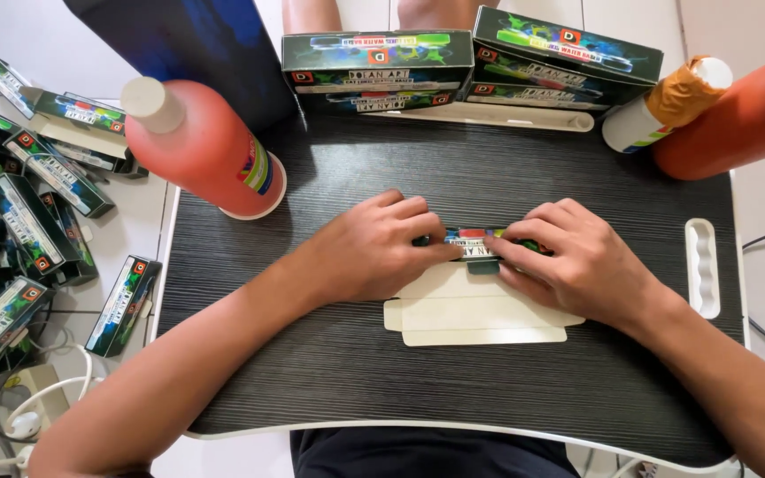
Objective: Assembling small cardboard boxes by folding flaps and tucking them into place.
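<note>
The small flat-folded cardboard carton with a dark printed face and plain cream flaps (pixel 475 305) lies at the middle of the black wood-grain worktop (pixel 453 168), long axis running left to right, flaps spread toward the person. Both hands sit on its far printed edge: left hand (pixel 374 248) on the left end, right hand (pixel 573 252) on the right end, equally close. Each grip presses down on the carton, fingertips curled over the printed strip and meeting near its middle; palms down, forearms angling in from the near corners. Beyond the carton stand stacked dark printed boxes (pixel 471 66); left of it a red plastic bottle with white cap (pixel 201 146).
</note>
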